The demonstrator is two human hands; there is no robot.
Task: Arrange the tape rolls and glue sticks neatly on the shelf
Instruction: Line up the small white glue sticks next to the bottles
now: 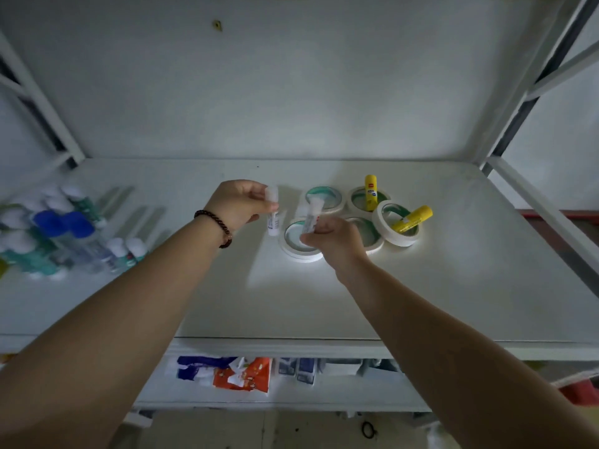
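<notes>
Standing glue sticks inside tape rolls [324, 198] on the shelf [453, 286]: the left hand [238, 205] grasps one white glue stick [272, 210], the right hand [337, 238] another [311, 217] above the nearest roll [299, 241]; next, lowering each upright.

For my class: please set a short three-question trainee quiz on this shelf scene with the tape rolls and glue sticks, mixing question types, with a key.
1. True or false: the left hand holds a white glue stick.
2. How many yellow glue sticks are in view?
3. Multiple choice: the upright yellow glue stick stands A) inside a tape roll, B) among the bottles on the left, C) in the right hand.

Key:
1. True.
2. Two; the second, the leaning yellow glue stick, rests tilted in another tape roll.
3. A.
</notes>
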